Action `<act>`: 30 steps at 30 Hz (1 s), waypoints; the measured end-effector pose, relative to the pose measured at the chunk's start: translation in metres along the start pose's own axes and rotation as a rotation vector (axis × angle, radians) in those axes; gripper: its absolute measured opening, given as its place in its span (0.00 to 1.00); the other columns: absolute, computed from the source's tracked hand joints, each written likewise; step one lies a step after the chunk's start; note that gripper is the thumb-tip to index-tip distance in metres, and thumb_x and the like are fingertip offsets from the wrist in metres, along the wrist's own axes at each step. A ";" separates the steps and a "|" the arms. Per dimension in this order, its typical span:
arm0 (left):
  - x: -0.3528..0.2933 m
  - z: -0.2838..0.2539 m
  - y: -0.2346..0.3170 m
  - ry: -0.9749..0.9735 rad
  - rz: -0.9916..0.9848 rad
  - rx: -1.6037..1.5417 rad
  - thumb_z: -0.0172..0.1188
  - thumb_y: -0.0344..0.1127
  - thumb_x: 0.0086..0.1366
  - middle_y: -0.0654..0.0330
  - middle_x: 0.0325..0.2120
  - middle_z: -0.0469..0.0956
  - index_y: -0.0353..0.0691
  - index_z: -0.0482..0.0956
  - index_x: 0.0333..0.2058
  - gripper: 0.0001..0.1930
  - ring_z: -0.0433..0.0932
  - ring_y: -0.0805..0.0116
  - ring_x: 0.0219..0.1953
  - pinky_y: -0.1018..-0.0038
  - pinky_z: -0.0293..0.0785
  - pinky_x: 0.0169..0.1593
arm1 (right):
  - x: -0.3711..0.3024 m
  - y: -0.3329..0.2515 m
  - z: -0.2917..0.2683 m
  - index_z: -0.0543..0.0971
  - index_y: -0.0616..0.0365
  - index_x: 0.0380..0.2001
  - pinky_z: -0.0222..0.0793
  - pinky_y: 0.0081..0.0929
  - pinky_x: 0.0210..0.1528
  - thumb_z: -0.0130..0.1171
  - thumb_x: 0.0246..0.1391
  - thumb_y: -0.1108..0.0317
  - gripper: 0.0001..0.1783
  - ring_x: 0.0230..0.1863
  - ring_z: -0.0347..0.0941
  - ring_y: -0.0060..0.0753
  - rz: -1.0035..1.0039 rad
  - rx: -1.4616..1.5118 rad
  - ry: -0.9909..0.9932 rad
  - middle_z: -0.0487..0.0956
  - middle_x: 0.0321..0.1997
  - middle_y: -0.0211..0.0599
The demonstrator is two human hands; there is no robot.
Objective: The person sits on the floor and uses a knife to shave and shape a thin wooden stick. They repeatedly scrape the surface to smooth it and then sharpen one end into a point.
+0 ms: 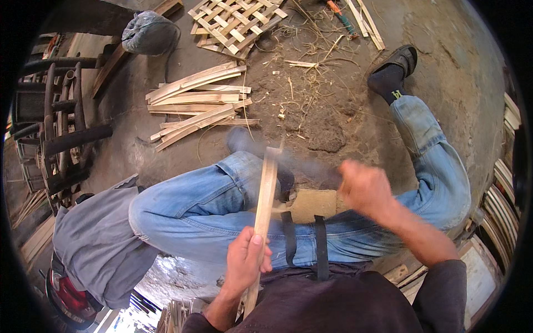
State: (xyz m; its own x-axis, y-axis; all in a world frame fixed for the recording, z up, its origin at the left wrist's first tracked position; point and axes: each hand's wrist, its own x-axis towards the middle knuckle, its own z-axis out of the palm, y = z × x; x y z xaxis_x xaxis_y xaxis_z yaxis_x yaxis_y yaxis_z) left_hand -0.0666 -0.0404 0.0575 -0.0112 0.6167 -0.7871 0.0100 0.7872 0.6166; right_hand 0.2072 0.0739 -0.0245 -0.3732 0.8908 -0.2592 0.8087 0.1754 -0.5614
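My left hand [247, 258] is closed around a long, pale bamboo slat [268, 180], which slants up and away from my lap with its far end raised over the floor. My right hand [366, 186] grips the handle end of a knife [311, 166]. Motion smears its long blade, which reaches left toward the slat's far end; whether the two touch I cannot tell. Beneath my right hand, a tan pad [313, 205] with black straps rests across my thigh.
Several split slats [197, 100] lie on the floor ahead, near a woven lattice panel [236, 25]. Fibre shavings [305, 50] and a tool with a green and orange handle [342, 19] lie farther off. Dark chairs [69, 119] and a grey cloth [105, 238] are at left.
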 end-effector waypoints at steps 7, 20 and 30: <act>0.004 0.005 0.003 0.008 -0.039 0.016 0.43 0.40 0.75 0.61 0.22 0.75 0.33 0.71 0.37 0.15 0.74 0.77 0.17 0.80 0.70 0.21 | 0.006 -0.007 -0.002 0.71 0.60 0.32 0.74 0.44 0.28 0.64 0.46 0.67 0.14 0.26 0.78 0.54 -0.059 0.042 -0.005 0.78 0.25 0.52; -0.021 -0.027 -0.021 -0.167 -0.177 -0.011 0.44 0.35 0.75 0.61 0.25 0.75 0.33 0.71 0.43 0.11 0.73 0.75 0.21 0.76 0.71 0.27 | 0.031 -0.067 0.012 0.74 0.63 0.40 0.75 0.40 0.32 0.66 0.48 0.61 0.21 0.30 0.80 0.45 0.183 0.439 0.006 0.80 0.29 0.49; -0.016 -0.017 -0.015 -0.038 -0.017 0.265 0.46 0.35 0.74 0.64 0.20 0.71 0.32 0.72 0.43 0.11 0.67 0.78 0.17 0.77 0.67 0.23 | -0.009 -0.011 -0.027 0.72 0.57 0.33 0.75 0.42 0.28 0.60 0.46 0.69 0.11 0.29 0.79 0.46 -0.096 -0.104 -0.005 0.77 0.26 0.43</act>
State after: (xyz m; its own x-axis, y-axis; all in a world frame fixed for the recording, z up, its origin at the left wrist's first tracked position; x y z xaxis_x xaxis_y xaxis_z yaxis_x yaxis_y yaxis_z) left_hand -0.0836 -0.0622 0.0606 0.0243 0.5993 -0.8002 0.2714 0.7664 0.5822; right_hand 0.2138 0.0750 0.0051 -0.4534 0.8657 -0.2122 0.8119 0.3029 -0.4991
